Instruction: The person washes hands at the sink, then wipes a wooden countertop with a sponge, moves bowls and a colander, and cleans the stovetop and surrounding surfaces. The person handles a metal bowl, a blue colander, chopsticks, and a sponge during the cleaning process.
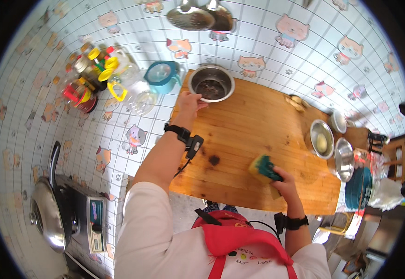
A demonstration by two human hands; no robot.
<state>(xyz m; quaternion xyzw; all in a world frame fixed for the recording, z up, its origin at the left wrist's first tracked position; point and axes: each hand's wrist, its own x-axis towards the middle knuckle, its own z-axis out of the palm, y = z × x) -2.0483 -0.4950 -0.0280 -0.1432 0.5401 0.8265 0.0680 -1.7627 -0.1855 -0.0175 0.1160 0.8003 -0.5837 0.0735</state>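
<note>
My left hand [189, 103] grips the near rim of a steel bowl [230, 87], with a finger over its edge. Dark bits lie in the bottom of this bowl, which stands at the far left of the wooden tabletop [251, 122]. In my right hand [286, 183] is a sponge with a yellow body and a dark green scouring side [264, 167]. The sponge is low over the right-hand part of the wood or touching it; I cannot tell which. A dark round mark [214, 160] shows on the wood between my arms.
At right stand a steel bowl holding a pale yellow item [321, 142], another steel bowl [344, 160] and a small bowl [338, 122]. Pale brown pieces [297, 103] lie by the wall. Left are a teal lidded jug [161, 75], several bottles [80, 96] and a lidded pan [51, 216].
</note>
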